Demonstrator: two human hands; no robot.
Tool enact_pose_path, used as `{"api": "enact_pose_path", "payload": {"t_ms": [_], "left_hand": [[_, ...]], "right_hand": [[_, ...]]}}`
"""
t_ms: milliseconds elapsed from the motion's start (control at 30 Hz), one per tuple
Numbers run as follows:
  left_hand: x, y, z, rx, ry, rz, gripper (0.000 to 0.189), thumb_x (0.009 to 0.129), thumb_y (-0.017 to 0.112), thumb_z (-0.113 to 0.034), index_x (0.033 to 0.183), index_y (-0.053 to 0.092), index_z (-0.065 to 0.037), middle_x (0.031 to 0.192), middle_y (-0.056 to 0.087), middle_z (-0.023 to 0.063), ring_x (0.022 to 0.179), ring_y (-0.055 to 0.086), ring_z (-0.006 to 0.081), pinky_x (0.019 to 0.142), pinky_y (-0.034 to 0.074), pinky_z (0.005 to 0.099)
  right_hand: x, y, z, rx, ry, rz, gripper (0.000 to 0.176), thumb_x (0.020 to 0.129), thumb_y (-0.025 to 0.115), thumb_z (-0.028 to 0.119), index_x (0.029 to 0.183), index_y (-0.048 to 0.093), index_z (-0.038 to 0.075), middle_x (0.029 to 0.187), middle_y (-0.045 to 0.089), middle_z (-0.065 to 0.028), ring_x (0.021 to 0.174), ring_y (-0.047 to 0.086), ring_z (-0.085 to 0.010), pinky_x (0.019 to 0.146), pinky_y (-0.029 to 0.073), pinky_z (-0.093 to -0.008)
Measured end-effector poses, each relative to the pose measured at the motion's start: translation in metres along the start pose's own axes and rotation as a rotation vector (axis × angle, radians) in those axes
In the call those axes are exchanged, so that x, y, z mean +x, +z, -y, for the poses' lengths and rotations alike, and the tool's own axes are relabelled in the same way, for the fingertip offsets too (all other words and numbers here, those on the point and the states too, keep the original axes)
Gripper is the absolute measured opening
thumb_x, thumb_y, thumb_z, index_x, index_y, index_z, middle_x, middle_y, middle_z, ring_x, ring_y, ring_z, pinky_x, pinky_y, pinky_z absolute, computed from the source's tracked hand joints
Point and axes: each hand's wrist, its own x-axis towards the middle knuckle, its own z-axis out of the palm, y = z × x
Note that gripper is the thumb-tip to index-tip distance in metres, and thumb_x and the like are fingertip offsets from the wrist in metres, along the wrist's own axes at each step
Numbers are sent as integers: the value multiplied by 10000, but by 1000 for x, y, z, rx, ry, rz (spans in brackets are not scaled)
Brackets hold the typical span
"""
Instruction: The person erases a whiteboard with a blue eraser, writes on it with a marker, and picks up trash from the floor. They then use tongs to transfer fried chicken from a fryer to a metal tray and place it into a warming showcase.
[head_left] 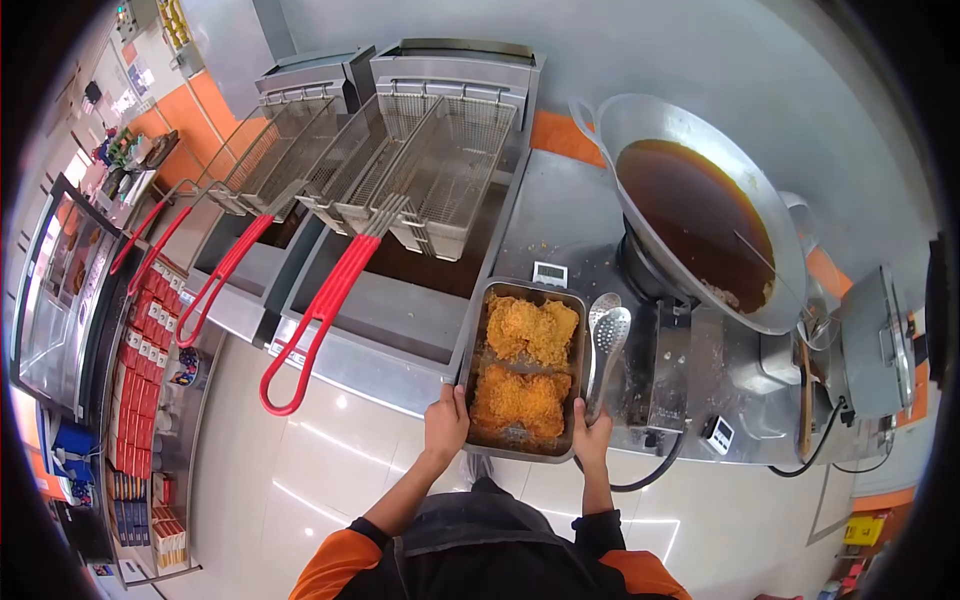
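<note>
At the near edge of a stainless-steel counter (555, 205), the left hand (446, 424) and right hand (591, 434), both partly curled, grip opposite sides of a rectangular grey metal tray (522, 449) holding golden-brown breaded pieces (520, 402).

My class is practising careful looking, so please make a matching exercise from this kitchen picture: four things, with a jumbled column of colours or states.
Things
1. Tray
2. Wok
3. Basket handles
4. Draining spoon

Colours or states
A. Bright red
B. Dotted with small holes
C. Held between the left hand and right hand
D. Holding dark brown liquid

Right pairs: 1-C, 2-D, 3-A, 4-B
</note>
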Motion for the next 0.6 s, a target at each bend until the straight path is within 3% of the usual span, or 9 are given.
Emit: {"api": "enact_pose_path", "payload": {"t_ms": [167, 267, 400, 533, 600], "left_hand": [[-60, -39, 4, -170, -20, -11, 289, 953, 409, -216, 757, 464, -12, 509, 502, 180, 451, 520, 357, 441, 374, 432], [-105, -70, 18, -297, -9, -70, 301, 950, 426, -216, 737, 479, -10, 486, 467, 138, 414, 475, 263, 432, 352, 374], [-181, -118, 58, -472, -85, -180, 309, 944, 449, -226, 736, 512, -7, 478, 417, 66, 444, 380, 123, 442, 317, 303], [-270, -170, 112, -559, -174, -320, 304, 934, 472, -237, 748, 536, -6, 494, 401, 20, 498, 344, 75, 452, 299, 277], [-312, -203, 136, -543, -223, -405, 299, 930, 479, -237, 750, 540, -5, 499, 408, 11, 499, 349, 72, 453, 299, 276]], "right_hand": [[-63, -27, 21, 246, 247, 101, 229, 890, 588, 215, 881, 555, -11, 754, 553, -7, 697, 483, -92, 628, 401, -256], [-112, -36, 51, 243, 47, 22, 198, 898, 577, 201, 844, 529, 17, 728, 492, 22, 673, 430, -62, 597, 357, -223], [-188, -38, 91, 287, -64, 54, 211, 894, 575, 174, 838, 553, -28, 695, 527, 8, 647, 441, -59, 572, 375, -224], [-276, -14, 117, 300, -132, 140, 205, 899, 564, 165, 818, 533, -20, 677, 493, 18, 633, 427, -57, 560, 363, -222], [-311, 7, 114, 316, -178, 243, 152, 897, 555, 131, 881, 534, -19, 693, 494, 18, 644, 439, -59, 580, 369, -220]]}}
